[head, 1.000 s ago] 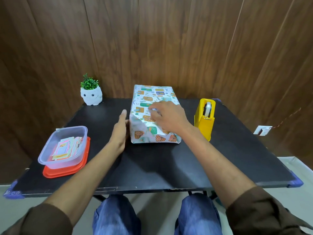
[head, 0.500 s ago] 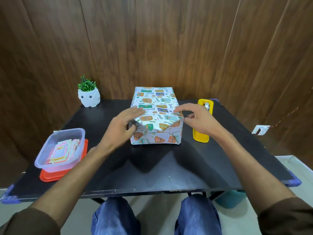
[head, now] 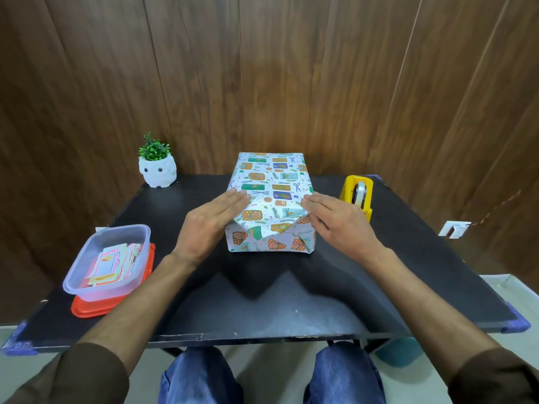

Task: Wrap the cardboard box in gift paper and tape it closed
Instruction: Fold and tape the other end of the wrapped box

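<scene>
Brown wood-panel wall (head: 262, 68) fills the upper half of the frame. Black bench (head: 291, 295) spans the lower middle, with blue corner guards at its near corners, one at lower right (head: 514, 324). Box (head: 271, 176) sits in the centre of the bench, long side running away from the camera, fully covered in gift paper (head: 256, 243) with a white ground and orange, green and blue present prints. On the near end a flap is folded down in a point over the end face; tape on it too small to tell. Left hand (head: 208, 225) lies flat on the box's left top edge near the front, fingers (head: 236, 198) straight and together, tips pressing on the paper, gripping nothing. Right hand (head: 341, 223) mirrors it on the right top edge, its fingers likewise straight and flat on the paper, nothing held. Both forearms come in from the bottom corners, brown sleeves at the frame edge, blue jeans below the bench. Clear plastic tub (head: 84, 282) at left of the bench holds a stack of paper cards (head: 112, 263) and sits on a red lid (head: 87, 312). Yellow tape dispenser (head: 357, 193) stands right of the box, just beyond the right hand, roll visible inside. Small green plant in a white owl-face pot (head: 157, 172) at the far left corner of the bench. White wall socket (head: 454, 229) at right edge of the frame.
</scene>
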